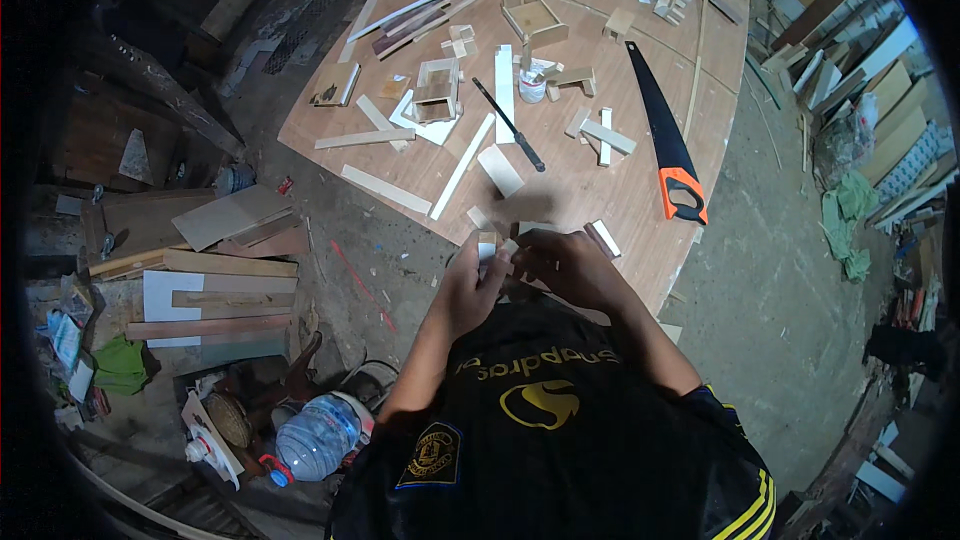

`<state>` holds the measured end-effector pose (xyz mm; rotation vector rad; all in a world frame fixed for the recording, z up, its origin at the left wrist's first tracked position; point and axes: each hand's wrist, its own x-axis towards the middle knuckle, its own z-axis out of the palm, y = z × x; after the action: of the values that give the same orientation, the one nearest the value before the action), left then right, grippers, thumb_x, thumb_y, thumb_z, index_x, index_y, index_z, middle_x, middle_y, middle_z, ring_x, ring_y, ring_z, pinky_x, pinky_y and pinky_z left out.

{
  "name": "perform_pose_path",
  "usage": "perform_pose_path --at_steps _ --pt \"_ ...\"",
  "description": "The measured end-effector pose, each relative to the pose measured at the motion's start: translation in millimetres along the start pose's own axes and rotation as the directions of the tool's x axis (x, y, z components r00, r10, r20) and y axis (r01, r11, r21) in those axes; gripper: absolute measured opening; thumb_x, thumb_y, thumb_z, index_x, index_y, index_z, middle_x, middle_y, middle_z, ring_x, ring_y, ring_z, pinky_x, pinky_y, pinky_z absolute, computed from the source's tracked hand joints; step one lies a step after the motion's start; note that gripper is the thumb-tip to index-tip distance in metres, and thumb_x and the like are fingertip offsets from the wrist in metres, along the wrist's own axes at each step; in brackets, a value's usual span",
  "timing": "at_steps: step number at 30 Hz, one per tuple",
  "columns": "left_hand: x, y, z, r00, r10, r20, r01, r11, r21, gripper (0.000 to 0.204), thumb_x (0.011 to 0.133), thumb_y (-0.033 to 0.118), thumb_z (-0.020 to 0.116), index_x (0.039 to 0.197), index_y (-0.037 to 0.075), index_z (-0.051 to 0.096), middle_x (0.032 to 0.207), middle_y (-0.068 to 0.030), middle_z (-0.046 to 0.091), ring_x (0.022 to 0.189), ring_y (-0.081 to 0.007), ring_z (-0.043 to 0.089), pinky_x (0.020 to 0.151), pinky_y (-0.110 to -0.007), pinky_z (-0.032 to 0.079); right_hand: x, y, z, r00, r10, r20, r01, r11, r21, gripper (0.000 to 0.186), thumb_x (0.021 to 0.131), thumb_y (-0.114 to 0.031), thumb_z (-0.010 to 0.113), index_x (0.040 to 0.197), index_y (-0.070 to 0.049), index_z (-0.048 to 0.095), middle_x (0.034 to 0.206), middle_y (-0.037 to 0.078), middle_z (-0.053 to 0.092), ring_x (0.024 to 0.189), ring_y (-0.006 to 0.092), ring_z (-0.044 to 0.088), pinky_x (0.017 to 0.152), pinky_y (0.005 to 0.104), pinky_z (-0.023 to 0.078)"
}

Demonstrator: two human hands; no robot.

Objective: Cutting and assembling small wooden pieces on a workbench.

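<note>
Both of my hands are together at the table's near edge, in front of my torso. My left hand (468,287) is closed around a small pale wooden block (487,244), whose light face shows above the fingers. Beside it, my right hand (568,262) has its fingers bent and pinched at a small wooden piece (510,246) between the hands. How the pieces meet is partly hidden by my fingers. A short wooden strip (603,238) lies just right of my right hand. A flat wooden rectangle (500,171) lies beyond my hands.
A handsaw (660,130) with an orange handle lies on the right of the wooden table (600,195). Farther in are a dark slim rod-like tool (510,128), a white pot (532,87) and a small open wooden box (436,90). Boards and a large water bottle (318,437) are at the left.
</note>
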<state>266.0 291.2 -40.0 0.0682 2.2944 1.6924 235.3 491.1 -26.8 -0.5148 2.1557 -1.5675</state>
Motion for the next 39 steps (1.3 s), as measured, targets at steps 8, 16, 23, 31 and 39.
perform_pose_path --at_steps 8,16,23,31,39 --pt "37 -6 -74 0.995 0.079 0.067 -0.076 0.996 -0.039 0.021 0.098 0.012 0.051 0.111 -0.004 0.049 0.094 -0.0161 0.063 0.085 -0.0237 0.064 0.075 -0.035 0.049 69 -24 22 0.98 -0.178 -0.093 0.165 0.977 -0.138 0.02 0.094 -0.007 0.058 0.113 -0.003 0.064 0.089 0.012 0.072 0.076 0.02 0.07 0.072 0.0313 0.054" --pt "73 -19 -150 0.981 0.177 0.079 -0.173 0.984 -0.05 0.023 0.095 0.012 0.05 0.111 -0.004 0.048 0.095 -0.021 0.061 0.085 -0.0337 0.063 0.076 -0.041 0.048 131 -70 53 0.98 -0.075 -0.183 0.027 0.967 -0.254 0.019 0.093 -0.016 0.06 0.106 -0.004 0.067 0.078 0.011 0.07 0.066 0.0227 0.066 0.064 0.0317 0.05" --pt "93 -32 -196 0.958 0.253 0.135 -0.251 0.967 -0.037 0.022 0.093 0.012 0.048 0.108 -0.004 0.051 0.088 -0.0219 0.061 0.084 -0.0332 0.063 0.075 -0.04 0.048 164 -86 84 0.961 -0.017 -0.276 -0.055 0.967 -0.251 0.021 0.091 -0.017 0.062 0.106 -0.003 0.068 0.079 0.015 0.069 0.066 0.0281 0.066 0.064 0.0338 0.05" --pt "97 -56 -227 0.977 0.192 0.094 -0.174 0.97 -0.17 0.015 0.091 0.01 0.046 0.102 0.0 0.052 0.078 -0.0093 0.054 0.072 -0.0162 0.052 0.067 -0.032 0.046 174 -95 105 0.938 0.035 -0.345 -0.116 0.969 -0.218 0.034 0.089 -0.023 0.066 0.117 -0.005 0.065 0.094 0.016 0.07 0.081 0.0279 0.068 0.07 0.0347 0.05" --pt "92 -57 -244 0.992 0.117 0.037 -0.097 0.933 -0.348 0.009 0.092 0.008 0.046 0.097 0.002 0.051 0.075 -0.0054 0.05 0.068 -0.0126 0.049 0.064 -0.03 0.044 155 -81 85 0.883 0.045 -0.468 -0.152 0.969 -0.194 0.035 0.088 -0.024 0.066 0.118 -0.007 0.066 0.098 0.012 0.072 0.085 0.0247 0.068 0.074 0.0347 0.05"
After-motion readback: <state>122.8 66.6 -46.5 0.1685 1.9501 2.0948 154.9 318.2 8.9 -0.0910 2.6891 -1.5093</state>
